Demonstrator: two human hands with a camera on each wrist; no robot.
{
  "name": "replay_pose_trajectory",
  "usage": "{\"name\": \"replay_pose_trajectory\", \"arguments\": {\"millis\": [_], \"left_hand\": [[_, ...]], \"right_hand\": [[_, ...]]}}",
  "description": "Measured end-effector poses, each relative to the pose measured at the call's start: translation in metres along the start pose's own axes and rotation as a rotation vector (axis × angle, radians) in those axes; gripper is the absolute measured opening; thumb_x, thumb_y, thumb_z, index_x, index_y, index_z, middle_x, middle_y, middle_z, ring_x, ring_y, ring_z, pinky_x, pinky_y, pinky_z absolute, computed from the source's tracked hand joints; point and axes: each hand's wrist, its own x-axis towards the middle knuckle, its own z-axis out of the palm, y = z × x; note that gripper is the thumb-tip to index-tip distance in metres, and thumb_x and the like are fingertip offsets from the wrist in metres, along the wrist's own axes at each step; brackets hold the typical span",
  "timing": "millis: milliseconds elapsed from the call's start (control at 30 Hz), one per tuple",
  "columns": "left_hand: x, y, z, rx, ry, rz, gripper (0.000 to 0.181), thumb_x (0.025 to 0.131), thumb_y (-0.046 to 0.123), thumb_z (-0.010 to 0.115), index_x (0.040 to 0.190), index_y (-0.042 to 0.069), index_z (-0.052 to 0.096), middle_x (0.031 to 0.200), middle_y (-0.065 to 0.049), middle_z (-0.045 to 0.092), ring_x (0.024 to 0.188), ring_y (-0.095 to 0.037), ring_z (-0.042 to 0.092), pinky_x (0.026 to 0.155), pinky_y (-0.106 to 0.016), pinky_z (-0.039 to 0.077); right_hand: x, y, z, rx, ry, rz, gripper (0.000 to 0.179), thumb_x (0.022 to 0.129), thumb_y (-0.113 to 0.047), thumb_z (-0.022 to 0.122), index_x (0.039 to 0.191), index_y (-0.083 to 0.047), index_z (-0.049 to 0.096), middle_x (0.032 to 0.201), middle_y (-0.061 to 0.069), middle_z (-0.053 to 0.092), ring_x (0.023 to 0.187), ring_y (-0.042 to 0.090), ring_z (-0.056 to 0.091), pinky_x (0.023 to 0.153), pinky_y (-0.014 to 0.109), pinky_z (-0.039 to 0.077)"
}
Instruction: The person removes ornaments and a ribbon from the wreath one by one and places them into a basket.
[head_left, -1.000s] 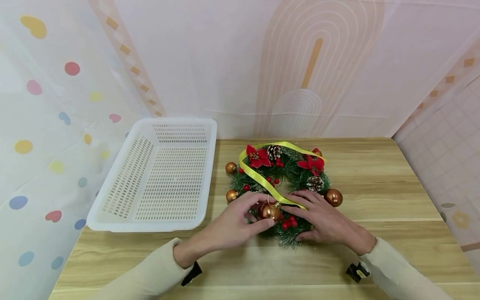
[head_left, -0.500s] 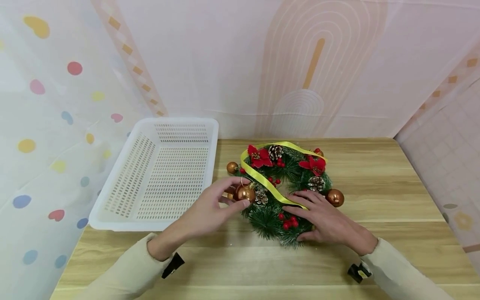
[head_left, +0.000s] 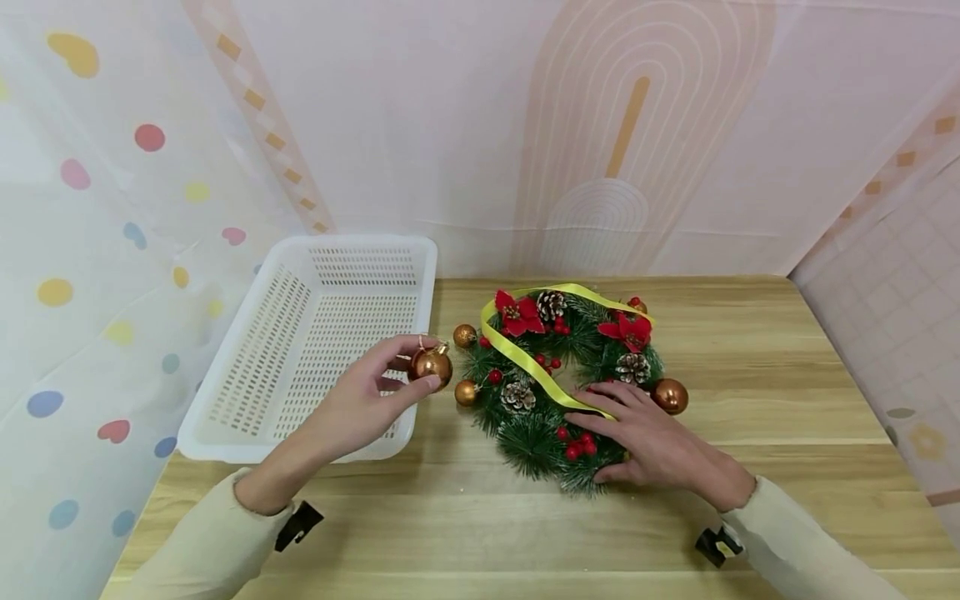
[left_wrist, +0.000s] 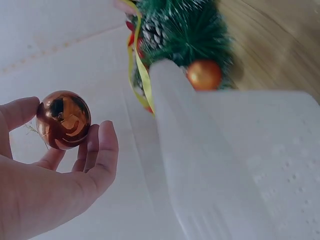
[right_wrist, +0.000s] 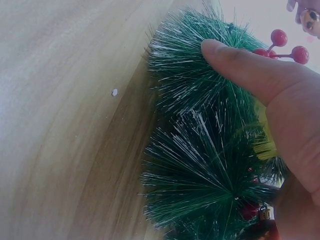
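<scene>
My left hand (head_left: 356,408) pinches a shiny copper Christmas bauble (head_left: 431,368) between thumb and fingers, over the right rim of a white plastic basket (head_left: 193,437). In the left wrist view the bauble (left_wrist: 65,122) has a thin thread loop beside the thumb. A green Christmas wreath (head_left: 528,443) lies on the table, decorated with red poinsettias (head_left: 517,312), pinecones (head_left: 517,397) and red berries (head_left: 576,450). On its near right side rests my right hand (head_left: 648,433), fingers extended across the greenery. The right wrist view shows that thumb (right_wrist: 240,62) lying straight over the needles.
A yellow ribbon (head_left: 528,362) loops across the wreath. More copper baubles stick out at its edge, such as one on the right (head_left: 670,396) and a smaller one on the left (head_left: 466,392). The wooden table (head_left: 772,400) meets a patterned wall cloth (head_left: 465,125) at the back.
My left hand has carried the copper bauble leftward from the wreath's near left part to the basket's right rim. The right hand has stayed on the wreath.
</scene>
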Motion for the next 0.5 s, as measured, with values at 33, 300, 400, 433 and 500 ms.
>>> {"name": "replay_pose_trajectory", "arguments": {"millis": [33, 300, 400, 433, 500], "left_hand": [[0.000, -0.002, -0.003, 0.005, 0.006, -0.008, 0.038, 0.094, 0.022, 0.069, 0.131, 0.017, 0.058, 0.121, -0.002, 0.062, 0.109, -0.018, 0.058, 0.087, -0.036, 0.053], [0.000, -0.014, -0.018, 0.033, 0.038, -0.048, 0.039, 0.094, 0.025, 0.069, 0.131, 0.017, 0.058, 0.116, -0.004, 0.062, 0.104, -0.018, 0.060, 0.086, -0.032, 0.054], [0.000, -0.018, -0.024, 0.037, 0.052, -0.068, 0.040, 0.095, 0.026, 0.069, 0.131, 0.016, 0.058, 0.117, -0.006, 0.061, 0.102, -0.020, 0.062, 0.085, -0.030, 0.054], [0.000, -0.019, -0.026, 0.036, 0.054, -0.080, 0.040, 0.095, 0.027, 0.068, 0.132, 0.016, 0.057, 0.118, -0.007, 0.061, 0.102, -0.021, 0.063, 0.084, -0.030, 0.054], [0.000, -0.023, -0.031, 0.045, 0.059, -0.099, 0.041, 0.095, 0.029, 0.068, 0.133, 0.017, 0.056, 0.119, -0.008, 0.061, 0.102, -0.023, 0.064, 0.083, -0.030, 0.054]], "right_hand": [[0.000, 0.000, 0.000, 0.000, 0.001, 0.000, 0.086, 0.069, -0.052, 0.085, 0.142, -0.019, 0.054, 0.152, 0.011, 0.044, 0.136, 0.034, 0.040, 0.105, 0.060, 0.036], [0.000, 0.000, 0.000, 0.001, 0.003, -0.003, 0.086, 0.069, -0.052, 0.086, 0.142, -0.019, 0.055, 0.152, 0.011, 0.045, 0.135, 0.035, 0.040, 0.105, 0.060, 0.036], [0.000, 0.000, 0.000, 0.001, 0.007, -0.006, 0.085, 0.069, -0.052, 0.086, 0.141, -0.019, 0.055, 0.151, 0.011, 0.045, 0.135, 0.034, 0.041, 0.105, 0.060, 0.037], [0.000, 0.000, 0.000, 0.001, 0.007, -0.006, 0.085, 0.069, -0.052, 0.086, 0.141, -0.019, 0.055, 0.151, 0.011, 0.045, 0.135, 0.035, 0.041, 0.105, 0.060, 0.037], [0.000, 0.000, -0.001, -0.002, 0.013, -0.011, 0.085, 0.069, -0.052, 0.086, 0.141, -0.019, 0.055, 0.151, 0.011, 0.046, 0.135, 0.035, 0.041, 0.105, 0.059, 0.037]]}}
